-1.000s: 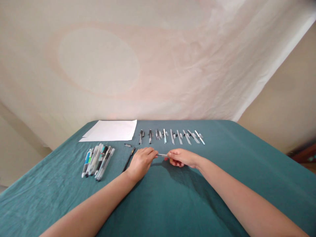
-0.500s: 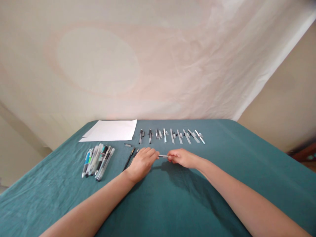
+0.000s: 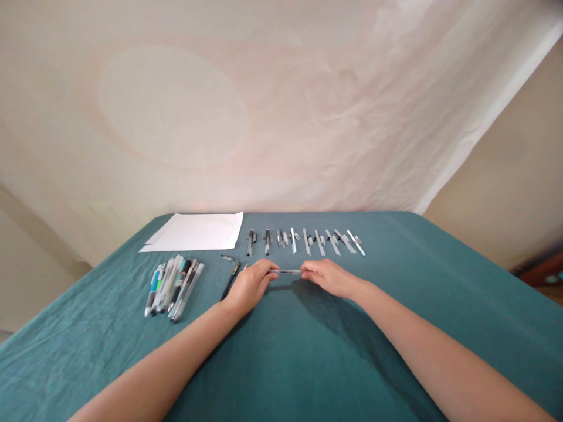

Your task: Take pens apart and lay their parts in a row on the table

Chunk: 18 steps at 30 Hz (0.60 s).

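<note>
A slim clear pen [image 3: 289,271] with a dark inside is held level between my two hands, just above the cloth. My left hand [image 3: 253,281] pinches its left end. The fingertips of my right hand [image 3: 325,276] close on its right end. Beside my left hand lies a black pen [image 3: 231,280], and the tip of another slim piece shows behind the knuckles, mostly hidden. A small clear cap [image 3: 227,258] rests a little farther back.
A bundle of pens [image 3: 176,287] lies at the left. White paper sheets [image 3: 197,231] are at the back left. Along the back runs a row of taken-apart pens and caps [image 3: 319,242]. The green cloth [image 3: 281,363] covers the table up to a pale hanging sheet [image 3: 285,117].
My left hand has shifted slightly left and its grip has turned, so more of the pen shows between my hands. My right hand has risen a little, still pinching its end.
</note>
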{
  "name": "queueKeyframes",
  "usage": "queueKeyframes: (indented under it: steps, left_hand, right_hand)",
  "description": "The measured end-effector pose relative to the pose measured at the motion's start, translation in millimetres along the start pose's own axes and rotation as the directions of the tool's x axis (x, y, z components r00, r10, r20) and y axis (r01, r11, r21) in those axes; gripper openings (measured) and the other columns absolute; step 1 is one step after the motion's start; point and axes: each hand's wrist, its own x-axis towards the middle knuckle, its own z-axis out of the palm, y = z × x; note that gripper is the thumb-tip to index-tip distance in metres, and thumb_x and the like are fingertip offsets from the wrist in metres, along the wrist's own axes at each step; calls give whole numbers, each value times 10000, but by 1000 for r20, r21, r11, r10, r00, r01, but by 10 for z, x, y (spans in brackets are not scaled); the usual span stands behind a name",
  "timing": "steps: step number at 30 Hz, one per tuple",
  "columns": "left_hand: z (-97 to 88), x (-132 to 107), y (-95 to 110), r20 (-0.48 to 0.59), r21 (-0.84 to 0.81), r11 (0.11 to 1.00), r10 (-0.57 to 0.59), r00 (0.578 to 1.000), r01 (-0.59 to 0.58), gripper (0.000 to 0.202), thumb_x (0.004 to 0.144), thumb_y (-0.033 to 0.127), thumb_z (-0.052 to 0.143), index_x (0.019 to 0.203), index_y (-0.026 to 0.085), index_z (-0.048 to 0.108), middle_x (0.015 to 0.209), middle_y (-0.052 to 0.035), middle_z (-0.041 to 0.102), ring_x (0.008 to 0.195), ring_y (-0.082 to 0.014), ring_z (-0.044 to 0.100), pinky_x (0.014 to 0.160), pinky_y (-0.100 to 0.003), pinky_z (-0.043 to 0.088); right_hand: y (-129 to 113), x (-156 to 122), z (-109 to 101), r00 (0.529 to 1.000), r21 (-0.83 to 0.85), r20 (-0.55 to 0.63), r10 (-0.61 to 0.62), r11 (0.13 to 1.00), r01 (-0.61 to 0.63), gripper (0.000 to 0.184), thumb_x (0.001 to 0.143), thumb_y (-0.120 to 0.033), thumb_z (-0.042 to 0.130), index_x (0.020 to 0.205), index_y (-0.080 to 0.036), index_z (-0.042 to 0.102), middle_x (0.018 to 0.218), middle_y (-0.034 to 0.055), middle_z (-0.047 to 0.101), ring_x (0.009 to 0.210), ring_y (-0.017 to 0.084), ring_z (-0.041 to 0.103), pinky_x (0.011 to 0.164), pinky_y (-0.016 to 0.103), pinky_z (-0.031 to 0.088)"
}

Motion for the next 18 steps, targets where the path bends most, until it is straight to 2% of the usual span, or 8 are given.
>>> queueKeyframes:
  steps: [3, 5, 9, 11, 14, 16, 18]
  left_hand:
    - [19, 7, -8, 45, -4, 998, -57, 997, 57, 224, 896, 312, 395, 954, 210, 586, 894, -36, 624, 849, -175, 583, 771, -260, 426]
    - [34, 5, -13, 23, -12, 997, -74, 997, 74, 220, 882, 320, 425, 1010, 211, 568, 911, -37, 622, 826, -172, 584, 761, -262, 430]
    - [39, -3, -15, -13, -30, 1000, 7, 1000, -7, 200, 882, 298, 426, 986, 208, 571, 981, -45, 607, 913, -173, 568, 825, -264, 412]
    - [32, -4, -12, 9, -21, 999, -30, 1000, 30, 249, 912, 308, 354, 960, 208, 577, 902, -35, 620, 876, -168, 583, 803, -260, 420]
    - [18, -2, 1, 11, -14, 995, -101, 995, 101, 256, 910, 334, 367, 1071, 214, 526, 833, -16, 615, 794, -159, 595, 739, -251, 438]
    - [15, -2, 10, -16, -16, 999, -52, 999, 52, 247, 885, 324, 430, 1092, 215, 507, 895, -22, 602, 831, -157, 584, 755, -248, 437]
    - [22, -5, 8, -33, -6, 1000, 25, 999, -26, 197, 882, 287, 436, 1037, 211, 530, 956, -35, 587, 890, -157, 567, 797, -250, 427]
  right_hand:
    - [48, 2, 10, 1000, 22, 8, 12, 1000, -12, 224, 868, -329, 430, 875, -195, 610, 624, -26, 538, 581, 105, 478, 550, 198, 294]
    - [67, 5, 24, 999, 55, 23, 28, 998, -29, 241, 868, -349, 428, 879, -188, 608, 620, -26, 533, 575, 104, 476, 548, 198, 299]
    - [100, 5, 36, 996, 147, 80, 38, 988, -49, 273, 868, -384, 420, 867, -174, 594, 620, -26, 534, 570, 102, 475, 560, 200, 327]
    - [120, 4, 37, 995, 171, 96, 31, 984, -47, 281, 867, -394, 419, 856, -170, 587, 623, -29, 532, 568, 99, 471, 567, 199, 335]
    - [144, 9, 40, 995, 169, 96, 31, 984, -47, 285, 860, -404, 430, 833, -166, 583, 621, -30, 527, 571, 99, 467, 577, 202, 340]
    - [151, 15, 38, 993, 176, 110, 29, 983, -48, 283, 858, -404, 433, 831, -165, 582, 621, -30, 528, 580, 101, 472, 589, 205, 347]
    - [152, 19, 33, 992, 189, 124, 25, 981, -48, 281, 859, -402, 432, 828, -166, 581, 619, -30, 527, 584, 102, 475, 595, 206, 350]
